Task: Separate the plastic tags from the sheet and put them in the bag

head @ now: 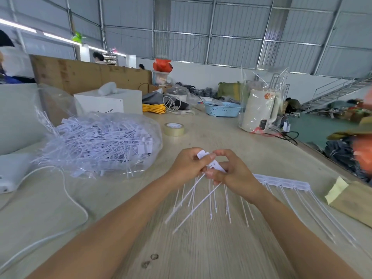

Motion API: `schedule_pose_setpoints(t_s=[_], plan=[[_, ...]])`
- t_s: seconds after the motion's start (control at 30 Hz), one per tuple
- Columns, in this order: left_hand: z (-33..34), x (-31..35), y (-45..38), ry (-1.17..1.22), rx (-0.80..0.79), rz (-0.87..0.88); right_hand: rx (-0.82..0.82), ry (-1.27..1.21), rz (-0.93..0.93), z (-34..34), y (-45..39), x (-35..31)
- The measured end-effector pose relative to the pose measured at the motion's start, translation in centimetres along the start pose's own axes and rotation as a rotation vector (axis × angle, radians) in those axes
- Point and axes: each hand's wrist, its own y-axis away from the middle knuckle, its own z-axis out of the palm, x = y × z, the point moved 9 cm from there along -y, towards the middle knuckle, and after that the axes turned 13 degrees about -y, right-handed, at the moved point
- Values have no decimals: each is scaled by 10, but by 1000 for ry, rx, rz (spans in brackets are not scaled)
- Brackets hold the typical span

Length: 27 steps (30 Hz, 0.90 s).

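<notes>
While the clear bag [96, 141] lies heaped with loose white tags to the left of the hands, its mouth seems to face them, probably so each freed tag has only a short trip across. Between bag and hands the table [141, 198] shows bare wood, crossed only by a white cable [76, 206] nearer the person, so there is room for that sweep. The left hand [187, 164] curls its fingers around the heads of several separated tags, their thin tails fanning down toward the person. Touching it, the right hand [231, 174] pinches a tag head between thumb and fingers, apparently twisting it off. To the right of the hands the rest of the sheet [285, 185] lies flat, tails pointing at the near edge. Beyond it a brown envelope [354, 202] sits at the table's right edge, so that side looks tighter.
</notes>
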Motion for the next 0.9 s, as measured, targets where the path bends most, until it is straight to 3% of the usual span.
schedule_pose_setpoints(t_s=[0.2,0.9], plan=[[-12,-2,-2,5,98,-5,54,56,-103,-4,-1,-5],[-1,15,6,-286,-35,39,22,-78,-149,1,0,-9]])
